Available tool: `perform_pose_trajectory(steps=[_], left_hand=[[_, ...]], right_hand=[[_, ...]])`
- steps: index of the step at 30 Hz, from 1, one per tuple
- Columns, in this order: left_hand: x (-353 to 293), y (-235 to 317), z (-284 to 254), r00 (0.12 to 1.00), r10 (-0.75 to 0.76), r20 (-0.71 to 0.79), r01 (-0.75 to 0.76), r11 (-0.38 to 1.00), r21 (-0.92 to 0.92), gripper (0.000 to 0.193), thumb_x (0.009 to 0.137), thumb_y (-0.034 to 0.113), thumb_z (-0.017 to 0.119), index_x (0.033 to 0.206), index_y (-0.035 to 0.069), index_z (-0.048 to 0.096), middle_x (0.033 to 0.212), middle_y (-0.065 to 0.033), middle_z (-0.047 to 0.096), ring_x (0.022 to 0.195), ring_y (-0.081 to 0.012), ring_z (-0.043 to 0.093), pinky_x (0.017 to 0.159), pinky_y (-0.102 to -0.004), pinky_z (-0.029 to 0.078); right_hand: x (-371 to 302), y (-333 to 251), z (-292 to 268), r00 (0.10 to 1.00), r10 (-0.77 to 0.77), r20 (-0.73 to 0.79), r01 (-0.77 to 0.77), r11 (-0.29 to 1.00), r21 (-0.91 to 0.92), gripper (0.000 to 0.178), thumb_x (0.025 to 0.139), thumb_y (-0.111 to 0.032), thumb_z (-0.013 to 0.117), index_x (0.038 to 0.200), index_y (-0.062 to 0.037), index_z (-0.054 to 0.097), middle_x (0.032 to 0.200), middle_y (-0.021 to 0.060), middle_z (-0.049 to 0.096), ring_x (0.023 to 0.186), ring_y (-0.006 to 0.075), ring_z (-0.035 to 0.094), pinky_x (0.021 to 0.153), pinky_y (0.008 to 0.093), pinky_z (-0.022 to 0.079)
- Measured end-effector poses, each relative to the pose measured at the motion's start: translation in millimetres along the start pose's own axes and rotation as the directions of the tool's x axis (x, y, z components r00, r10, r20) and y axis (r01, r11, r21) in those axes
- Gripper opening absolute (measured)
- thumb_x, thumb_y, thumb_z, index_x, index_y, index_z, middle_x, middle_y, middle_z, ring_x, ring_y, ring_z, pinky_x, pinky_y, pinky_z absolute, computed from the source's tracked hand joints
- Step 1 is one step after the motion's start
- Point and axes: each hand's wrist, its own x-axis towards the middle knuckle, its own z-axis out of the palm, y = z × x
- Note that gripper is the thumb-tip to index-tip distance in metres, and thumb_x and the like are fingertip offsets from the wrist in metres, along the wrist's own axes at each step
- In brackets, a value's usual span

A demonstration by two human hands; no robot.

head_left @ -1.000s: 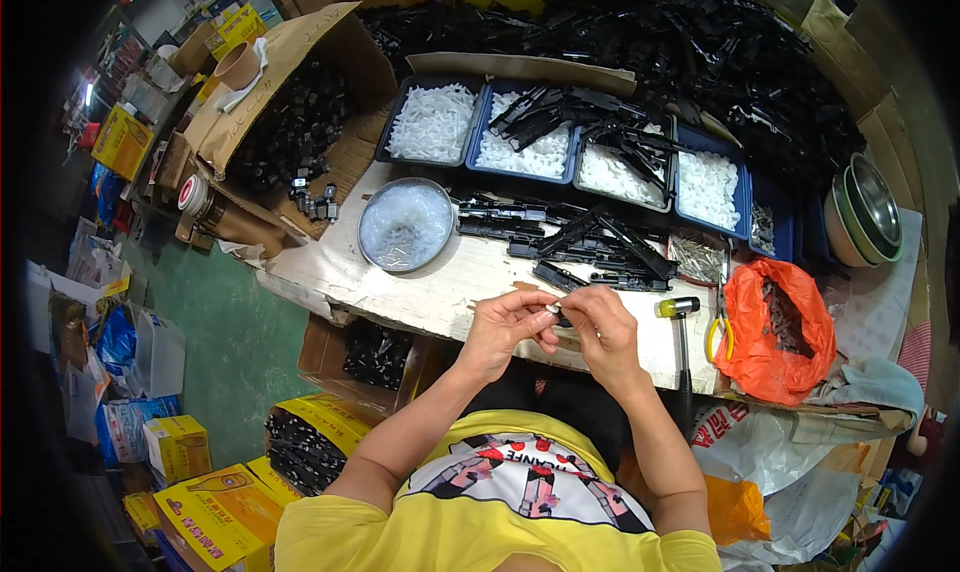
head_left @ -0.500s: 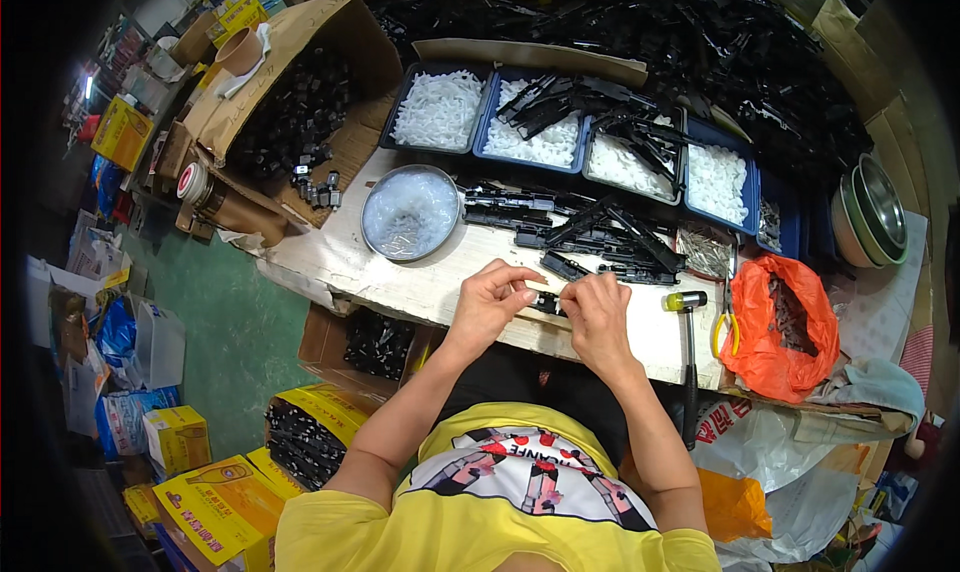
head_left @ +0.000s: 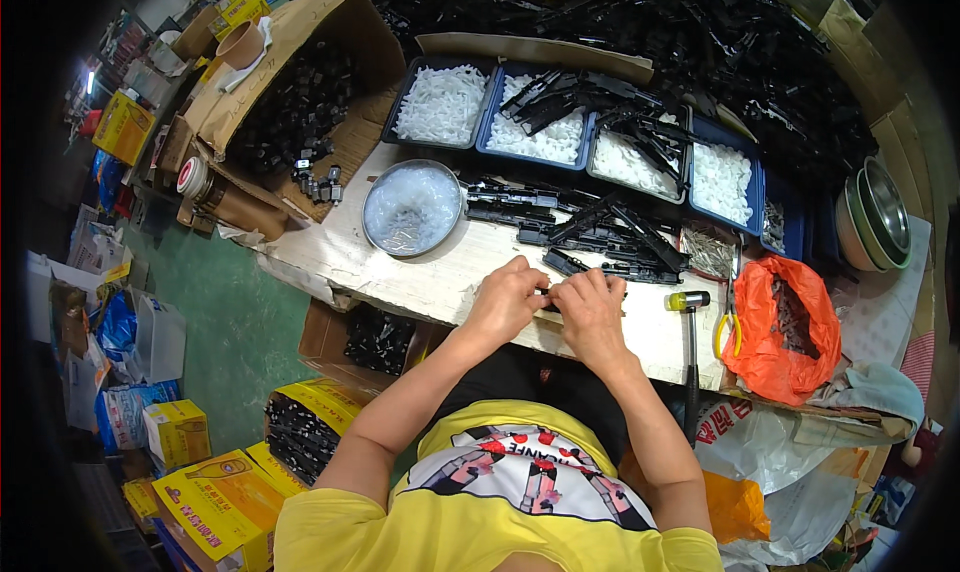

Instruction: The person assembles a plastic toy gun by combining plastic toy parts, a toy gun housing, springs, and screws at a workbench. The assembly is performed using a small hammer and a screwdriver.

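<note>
At the front edge of the white worktable (head_left: 400, 283), my two hands meet with fingertips bent together. My left hand (head_left: 508, 302) pinches at a small black part (head_left: 546, 294), mostly hidden by fingers. My right hand (head_left: 592, 317) is closed over the same part from the other side. Just beyond them lies a pile of long black plastic and metal assemblies (head_left: 590, 237). Left of that pile sits a round metal dish (head_left: 412, 209) with a clear, filmy lining and thin metal pins in it. A hammer (head_left: 690, 347) with a yellow-and-black head lies right of my hands.
Blue trays (head_left: 535, 152) of small white parts line the back, with black assemblies heaped behind. An open cardboard box (head_left: 350, 162) of black parts stands left, near a brown jar (head_left: 235, 207). At right are yellow-handled pliers (head_left: 737, 337), a red plastic bag (head_left: 820, 322) and stacked bowls (head_left: 880, 212).
My left hand has moved right, closer to my right hand, and now covers more of the black part. My right hand has shifted slightly left, its fingers bent lower over the part.
</note>
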Motion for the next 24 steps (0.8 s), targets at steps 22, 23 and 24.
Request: perform_pose_trajectory(steps=[22, 23, 24], left_hand=[[208.3, 56.2, 58.2, 0.968, 0.21, 0.138, -0.25, 0.855, 0.454, 0.013, 0.065, 0.009, 0.064, 0.073, 0.0, 0.061, 0.081, -0.0181, 0.059, 0.082, -0.0352, 0.057, 0.07, -0.0421, 0.047], [206.2, 57.3, 53.8, 0.946, 0.31, 0.097, -0.324, 0.874, 0.363, 0.01, 0.063, -0.001, 0.056, 0.071, -0.001, 0.062, 0.08, -0.0224, 0.061, 0.072, -0.0391, 0.059, 0.066, -0.0446, 0.049], [207.7, 55.5, 52.2, 0.944, 0.315, 0.101, -0.329, 0.871, 0.365, 0.01, 0.063, -0.001, 0.056, 0.071, -0.001, 0.062, 0.08, -0.0224, 0.061, 0.072, -0.0391, 0.059, 0.066, -0.0446, 0.049]], right_hand=[[-17.1, 176.1, -83.7, 0.844, 0.537, 0.01, -0.448, 0.715, -0.536, 0.01, 0.073, -0.01, 0.06, 0.081, -0.0066, 0.061, 0.081, 0.0087, 0.06, 0.089, 0.0258, 0.051, 0.076, 0.0449, 0.033], [-16.8, 175.6, -84.8, 0.851, 0.525, 0.007, -0.443, 0.725, -0.527, 0.008, 0.073, -0.01, 0.059, 0.081, -0.0073, 0.061, 0.08, 0.0084, 0.06, 0.088, 0.0259, 0.051, 0.076, 0.0446, 0.033], [-18.4, 175.9, -84.5, 0.849, 0.528, 0.001, -0.448, 0.723, -0.526, 0.008, 0.073, -0.01, 0.059, 0.081, -0.0073, 0.061, 0.08, 0.0084, 0.06, 0.088, 0.0259, 0.051, 0.076, 0.0446, 0.033]])
